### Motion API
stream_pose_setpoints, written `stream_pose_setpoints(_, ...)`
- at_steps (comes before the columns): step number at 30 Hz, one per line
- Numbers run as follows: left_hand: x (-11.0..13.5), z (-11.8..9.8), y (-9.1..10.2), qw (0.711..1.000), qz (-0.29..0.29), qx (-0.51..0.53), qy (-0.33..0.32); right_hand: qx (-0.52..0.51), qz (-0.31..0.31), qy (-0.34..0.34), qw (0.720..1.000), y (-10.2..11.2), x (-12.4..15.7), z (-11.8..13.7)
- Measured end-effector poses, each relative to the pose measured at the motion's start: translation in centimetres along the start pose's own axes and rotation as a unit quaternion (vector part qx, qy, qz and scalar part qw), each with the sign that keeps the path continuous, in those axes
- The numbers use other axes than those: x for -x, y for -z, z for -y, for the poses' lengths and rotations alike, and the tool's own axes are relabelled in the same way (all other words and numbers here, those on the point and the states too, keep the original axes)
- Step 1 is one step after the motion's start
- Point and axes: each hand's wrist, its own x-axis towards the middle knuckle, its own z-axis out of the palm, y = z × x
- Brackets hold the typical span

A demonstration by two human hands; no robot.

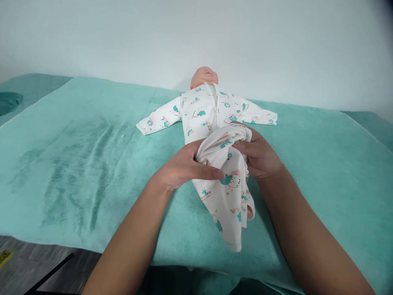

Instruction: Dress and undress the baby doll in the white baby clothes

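A baby doll (pixel 202 78) lies on its back, its sleeved arms spread to both sides. It wears a white baby top (pixel 198 114) with green and pink animal prints, fastened down the front. Over the doll's lower body, matching printed baby trousers (pixel 231 192) are bunched at the upper end, with one leg hanging toward me. My left hand (pixel 187 166) grips the left side of this cloth, thumb on top and fingers tucked beneath. On the other side, my right hand (pixel 259 155) pinches the gathered edge. Skin-coloured plastic (pixel 250 212) shows at a cuff; the legs are otherwise covered.
A green plush cover (pixel 61 164) is spread under the doll, wrinkled at the left. Behind it rises a white wall (pixel 123 41). Beyond the cover's front left edge are grey flooring (pixel 27 262), a thin black bar (pixel 50 272) and a yellow marking (pixel 4 258).
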Motion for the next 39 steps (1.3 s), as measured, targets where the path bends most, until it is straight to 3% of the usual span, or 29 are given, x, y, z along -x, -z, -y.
stream_pose_setpoints(6,0.2,-0.4,-0.1,1.000,-0.009,-0.019,-0.007,0.028,0.029,-0.007,0.999,0.0,0.0,0.4)
stream_pose_setpoints(12,0.8,0.4,-1.3,0.994,-0.100,0.019,-0.035,0.079,0.066,-0.024,0.994,0.3,0.0,0.3)
stream_pose_setpoints(15,2.0,1.3,-4.0,0.982,-0.179,0.037,-0.046,0.121,0.112,-0.031,0.986,1.1,0.0,0.7)
stream_pose_setpoints(18,3.7,2.4,-8.4,0.958,-0.278,0.059,-0.036,0.192,0.176,-0.055,0.964,1.5,0.2,1.6)
stream_pose_setpoints(22,6.1,3.6,-14.2,0.895,-0.419,0.154,-0.010,0.300,0.253,-0.123,0.911,0.8,0.6,3.2)
stream_pose_setpoints(26,7.4,5.7,-17.4,0.843,-0.493,0.216,0.005,0.393,0.321,-0.145,0.849,-0.1,1.1,3.9)
stream_pose_setpoints(32,8.7,9.2,-17.6,0.821,-0.523,0.227,0.015,0.461,0.362,-0.159,0.795,-1.4,1.4,3.9)
stream_pose_setpoints(36,10.0,8.9,-15.9,0.827,-0.551,0.099,0.052,0.489,0.336,-0.155,0.790,-2.2,1.8,3.8)
stream_pose_setpoints(39,10.7,7.8,-14.8,0.839,-0.543,0.027,0.041,0.509,0.314,-0.131,0.791,-2.3,2.2,3.4)
